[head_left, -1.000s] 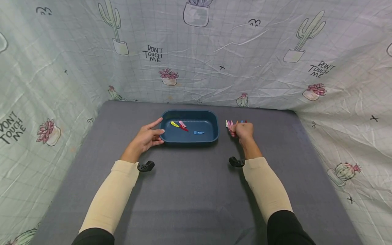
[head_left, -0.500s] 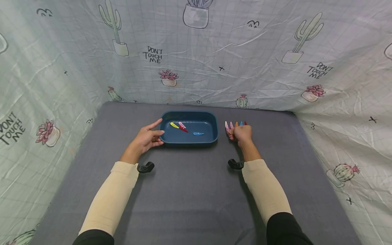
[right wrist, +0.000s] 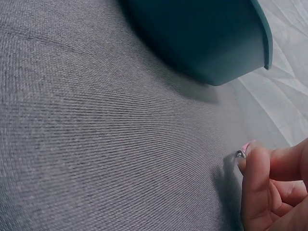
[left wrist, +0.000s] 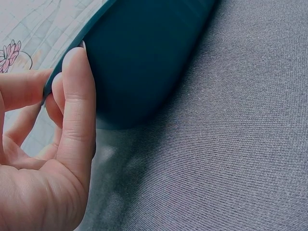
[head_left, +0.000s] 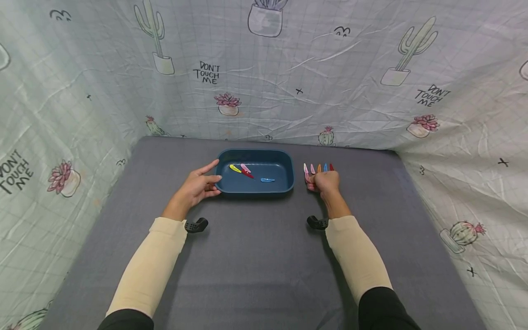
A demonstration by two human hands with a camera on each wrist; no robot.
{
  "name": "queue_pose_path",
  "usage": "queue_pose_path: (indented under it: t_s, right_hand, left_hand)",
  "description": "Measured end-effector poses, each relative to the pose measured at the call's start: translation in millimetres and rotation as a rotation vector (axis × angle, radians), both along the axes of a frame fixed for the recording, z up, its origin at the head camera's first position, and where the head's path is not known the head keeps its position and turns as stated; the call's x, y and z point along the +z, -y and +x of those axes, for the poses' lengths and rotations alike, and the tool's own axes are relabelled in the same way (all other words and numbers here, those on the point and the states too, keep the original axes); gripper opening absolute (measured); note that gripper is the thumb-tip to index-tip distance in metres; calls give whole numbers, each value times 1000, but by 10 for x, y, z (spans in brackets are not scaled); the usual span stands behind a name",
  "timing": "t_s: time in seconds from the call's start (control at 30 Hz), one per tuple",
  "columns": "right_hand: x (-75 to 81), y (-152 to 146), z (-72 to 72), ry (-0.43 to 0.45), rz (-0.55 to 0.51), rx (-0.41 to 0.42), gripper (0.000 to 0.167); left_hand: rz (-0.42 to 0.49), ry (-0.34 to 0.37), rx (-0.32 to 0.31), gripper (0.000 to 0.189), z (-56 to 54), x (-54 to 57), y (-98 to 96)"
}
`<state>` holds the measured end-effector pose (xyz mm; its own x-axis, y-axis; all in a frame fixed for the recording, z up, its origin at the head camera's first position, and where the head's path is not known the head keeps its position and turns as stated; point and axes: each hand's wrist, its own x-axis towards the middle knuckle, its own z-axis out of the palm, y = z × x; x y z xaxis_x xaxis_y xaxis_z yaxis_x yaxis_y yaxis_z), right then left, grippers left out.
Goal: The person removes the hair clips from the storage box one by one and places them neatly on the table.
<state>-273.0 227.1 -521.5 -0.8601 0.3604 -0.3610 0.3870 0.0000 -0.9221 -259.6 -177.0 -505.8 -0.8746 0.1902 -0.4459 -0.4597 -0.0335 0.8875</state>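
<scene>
A blue rectangular tray [head_left: 261,192] stands on the grey cloth. Inside it lie several snap hair clips: yellow [head_left: 235,168], pink [head_left: 245,167], red [head_left: 247,174] and blue [head_left: 267,180]. My left hand [head_left: 198,185] holds the tray's left end, thumb and fingers at the rim; the left wrist view has the thumb [left wrist: 77,106] along the outer wall. To the tray's right, my right hand [head_left: 327,182] pinches a small pink hair clip [right wrist: 246,146] between thumb and fingertips, mostly hidden by them. Just beyond the knuckles stands a row of clips, including orange [head_left: 319,168] and red [head_left: 331,167].
Grey cloth [head_left: 255,256] covers the table around the tray and hands. A pale curtain [head_left: 272,68] printed with cacti hangs behind the table's far edge and along both sides. Each wrist carries a black camera mount [head_left: 196,224].
My right hand has drawn slightly toward me, so more of the row of clips shows beyond it. The left hand, the tray and the clips inside it look unchanged.
</scene>
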Motion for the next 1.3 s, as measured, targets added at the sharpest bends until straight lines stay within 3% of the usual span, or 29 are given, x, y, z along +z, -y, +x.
queue_pose_path:
  t_s: [0.8, 1.3]
  right_hand:
    - [3, -7, 2, 75, 26, -21, 11]
    - [1, -18, -5, 126, 45, 12, 26]
  left_hand:
    - [4, 1, -8, 67, -6, 19, 6]
    - [1, 6, -10, 68, -24, 15, 19]
